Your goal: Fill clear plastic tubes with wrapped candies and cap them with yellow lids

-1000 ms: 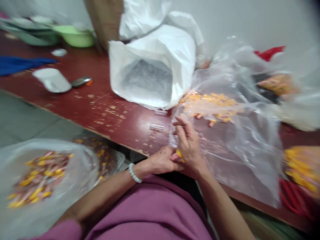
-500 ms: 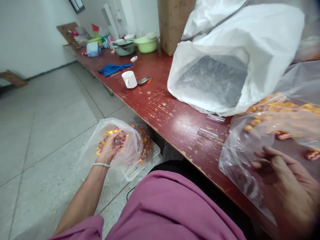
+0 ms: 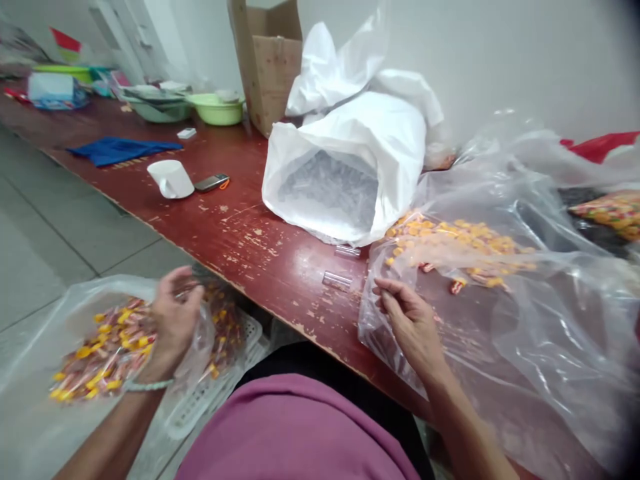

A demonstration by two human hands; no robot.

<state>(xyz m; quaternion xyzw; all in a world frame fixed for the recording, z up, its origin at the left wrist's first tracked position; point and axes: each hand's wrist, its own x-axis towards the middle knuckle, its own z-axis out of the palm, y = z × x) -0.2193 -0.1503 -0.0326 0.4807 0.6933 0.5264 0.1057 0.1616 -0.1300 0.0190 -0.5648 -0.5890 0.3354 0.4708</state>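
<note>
My left hand (image 3: 176,310) hovers over the near side of a clear plastic bag (image 3: 30,360) on the floor side of the table. Its fingers are loosely curled and apart, and I see nothing held. Small tubes with yellow caps and reddish contents (image 3: 107,353) fill that bag. My right hand (image 3: 410,320) is above the clear plastic sheeting (image 3: 545,387) on the table, thumb and fingers a little apart, nothing visible in them. Left of it lie two empty clear tubes, a nearer tube (image 3: 337,280) and a farther tube (image 3: 347,251).
A white sack (image 3: 400,133) of clear tubes lies open on the red table (image 3: 225,233). Yellow caps (image 3: 465,237) are piled on the sheeting at right. A mug (image 3: 171,179), phone (image 3: 212,183), blue cloth (image 3: 117,151), basins and cardboard box (image 3: 277,73) stand farther left. A white basket (image 3: 193,407) is below.
My left hand has come up out of the bag of capped tubes. My view has turned right, and my right hand now appears farther forward, close to the loose tubes.
</note>
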